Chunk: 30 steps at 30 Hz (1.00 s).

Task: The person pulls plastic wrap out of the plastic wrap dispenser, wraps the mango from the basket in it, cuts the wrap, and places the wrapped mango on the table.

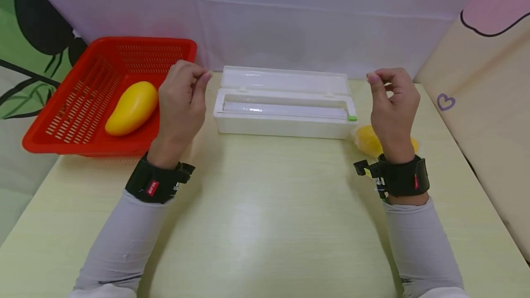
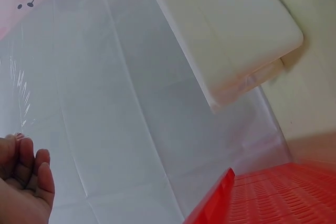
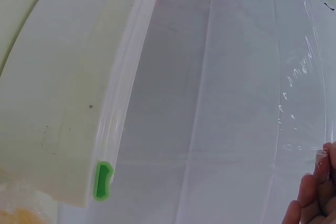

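My left hand [image 1: 182,105] and right hand [image 1: 395,107] are raised apart, each pinching an edge of clear cling film between thumb and fingers. In the right wrist view the film [image 3: 300,69] glints as it stretches away from the fingertips. Glints of the film [image 2: 21,90] also appear above the fingers in the left wrist view; it is hardly visible from the head. Between and beyond the hands, a white cling film dispenser [image 1: 285,128] lies on the table, its lid [image 1: 285,79] tipped back. A green slider [image 1: 352,117] sits at its right end.
A red basket [image 1: 37,144] at the left holds a yellow mango [image 1: 132,108]. Behind the right wrist lies a yellow object in clear film [image 1: 366,140], partly hidden. A pale cloth wall [image 1: 290,26] closes off the table's back.
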Each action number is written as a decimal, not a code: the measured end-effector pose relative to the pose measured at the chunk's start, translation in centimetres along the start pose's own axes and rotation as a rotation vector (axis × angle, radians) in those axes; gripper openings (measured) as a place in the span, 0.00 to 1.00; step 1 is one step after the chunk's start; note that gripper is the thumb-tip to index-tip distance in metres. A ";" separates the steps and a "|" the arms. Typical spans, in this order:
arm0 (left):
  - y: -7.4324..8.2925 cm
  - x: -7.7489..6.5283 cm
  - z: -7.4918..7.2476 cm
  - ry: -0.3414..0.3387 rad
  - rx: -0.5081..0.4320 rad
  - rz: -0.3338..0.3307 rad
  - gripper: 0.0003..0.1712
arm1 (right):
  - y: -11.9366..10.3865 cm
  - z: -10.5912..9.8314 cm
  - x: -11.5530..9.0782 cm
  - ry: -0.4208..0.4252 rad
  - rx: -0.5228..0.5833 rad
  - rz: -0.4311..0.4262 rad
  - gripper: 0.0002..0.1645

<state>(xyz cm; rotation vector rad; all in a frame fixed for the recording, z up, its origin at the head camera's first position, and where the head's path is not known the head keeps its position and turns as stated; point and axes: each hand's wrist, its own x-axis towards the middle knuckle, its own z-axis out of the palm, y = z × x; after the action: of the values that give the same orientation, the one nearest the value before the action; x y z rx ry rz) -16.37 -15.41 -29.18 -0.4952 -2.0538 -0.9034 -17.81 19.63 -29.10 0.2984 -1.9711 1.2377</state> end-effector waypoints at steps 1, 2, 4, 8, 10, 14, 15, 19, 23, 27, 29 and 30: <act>0.1 0.0 0.0 0.001 0.000 0.000 0.14 | -0.1 0.0 0.0 0.003 0.003 0.002 0.10; 0.1 0.0 0.0 0.004 -0.003 -0.005 0.13 | -0.1 0.0 0.0 0.006 0.005 0.004 0.10; 0.3 0.0 0.0 0.017 -0.017 -0.028 0.13 | -0.1 0.0 0.0 0.012 0.005 0.009 0.11; 0.7 0.1 0.0 0.043 -0.047 -0.072 0.12 | 0.5 -0.1 0.1 0.021 0.008 -0.003 0.11; 0.8 0.1 0.0 0.050 -0.057 -0.080 0.12 | 0.6 -0.1 0.1 0.027 0.010 -0.002 0.11; 0.9 0.2 -0.1 0.060 -0.062 -0.080 0.13 | 0.1 -0.1 0.2 0.037 0.014 0.010 0.12; 0.9 0.2 -0.1 0.061 -0.064 -0.080 0.13 | 0.0 -0.1 0.2 0.039 0.014 0.010 0.12; 1.1 0.2 -0.2 0.063 -0.066 -0.081 0.12 | 0.3 -0.2 0.2 0.041 0.018 -0.002 0.12; 1.3 0.2 -0.3 0.056 -0.064 -0.089 0.11 | 0.6 -0.4 0.2 0.042 0.033 -0.011 0.11; 1.6 0.3 -0.4 0.056 -0.061 -0.089 0.11 | 0.4 -0.5 0.3 0.042 0.053 -0.042 0.10; 1.7 0.3 -0.4 0.061 -0.062 -0.085 0.11 | 0.3 -0.6 0.3 0.046 0.064 -0.047 0.08; 1.7 0.3 -0.5 0.063 -0.063 -0.082 0.11 | 0.3 -0.6 0.3 0.048 0.068 -0.050 0.08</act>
<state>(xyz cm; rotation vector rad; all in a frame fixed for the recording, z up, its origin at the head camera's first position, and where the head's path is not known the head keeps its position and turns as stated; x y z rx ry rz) -15.28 -14.62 -28.03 -0.4130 -2.0054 -1.0228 -17.85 20.32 -28.94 0.3471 -1.8726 1.2708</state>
